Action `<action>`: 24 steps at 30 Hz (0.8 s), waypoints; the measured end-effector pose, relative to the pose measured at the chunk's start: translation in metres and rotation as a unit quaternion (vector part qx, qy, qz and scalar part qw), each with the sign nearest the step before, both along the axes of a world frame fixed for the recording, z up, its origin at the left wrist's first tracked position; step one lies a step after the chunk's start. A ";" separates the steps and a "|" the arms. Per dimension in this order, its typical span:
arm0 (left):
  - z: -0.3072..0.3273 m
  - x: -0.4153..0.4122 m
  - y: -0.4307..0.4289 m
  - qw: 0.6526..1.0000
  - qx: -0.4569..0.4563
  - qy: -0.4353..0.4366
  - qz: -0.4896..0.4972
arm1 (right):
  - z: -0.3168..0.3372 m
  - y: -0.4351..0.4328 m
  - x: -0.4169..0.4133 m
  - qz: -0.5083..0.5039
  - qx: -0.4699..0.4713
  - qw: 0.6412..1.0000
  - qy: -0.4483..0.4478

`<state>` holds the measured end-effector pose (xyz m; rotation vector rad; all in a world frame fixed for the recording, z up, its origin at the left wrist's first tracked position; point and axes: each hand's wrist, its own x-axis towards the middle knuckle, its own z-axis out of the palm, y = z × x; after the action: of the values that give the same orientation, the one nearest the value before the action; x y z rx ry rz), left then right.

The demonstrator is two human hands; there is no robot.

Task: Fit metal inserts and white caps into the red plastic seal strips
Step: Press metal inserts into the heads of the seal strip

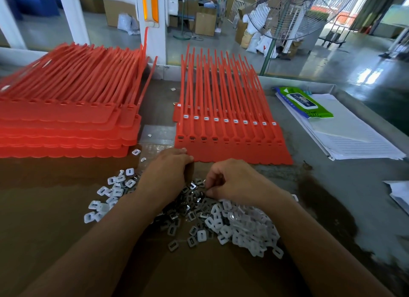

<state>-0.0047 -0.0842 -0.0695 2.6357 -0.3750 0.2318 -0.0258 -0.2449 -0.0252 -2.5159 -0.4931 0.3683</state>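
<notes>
**Bench state: both hands at the parts heap**

Grey table (345,186), a brown cardboard sheet (44,208) over its near left part. Far left: tall stack of red seal strips (66,115), tails pointing away. Centre: working strip sheet (234,151) lies flat on another like it, its near edge just beyond the hands. The four sockets at its left end (197,138) show dark metal; the rest look unfilled. The sheet beneath, set a little further back, shows a row of fitted white caps (230,120). Right: pile of lined paper (354,137), with a green wipes pack (305,101) on its far corner.

Left hand (168,175): fingers curled, knuckles touching the sheet's near left corner; cannot tell what, if anything, it holds. Right hand (236,181): fingers curled downward, thumb and forefinger pinching into the metal inserts (190,199).

Loose white caps (243,228) are heaped under the right forearm, with more scattered to the left of the left wrist. The inserts lie between the two wrists, on the cardboard
</notes>
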 end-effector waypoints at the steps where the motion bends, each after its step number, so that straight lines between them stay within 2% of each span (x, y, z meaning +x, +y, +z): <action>1: 0.000 0.000 0.000 1.000 0.001 0.001 0.000 | -0.001 -0.001 0.000 -0.007 0.014 1.000 0.008; 9: 0.001 0.001 -0.001 1.000 0.008 0.002 0.001 | -0.001 -0.010 -0.003 -0.046 0.137 0.989 0.015; 16: 0.000 0.000 0.001 1.000 0.006 0.006 -0.001 | -0.002 -0.013 -0.001 -0.105 0.186 0.976 -0.030; 24: 0.000 -0.001 0.001 1.000 0.006 0.010 0.001 | -0.006 -0.017 0.001 -0.121 0.153 0.979 -0.053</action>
<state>-0.0056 -0.0829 -0.0694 2.6476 -0.3690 0.2037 -0.0250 -0.2617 -0.0307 -2.2678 -0.2542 0.0594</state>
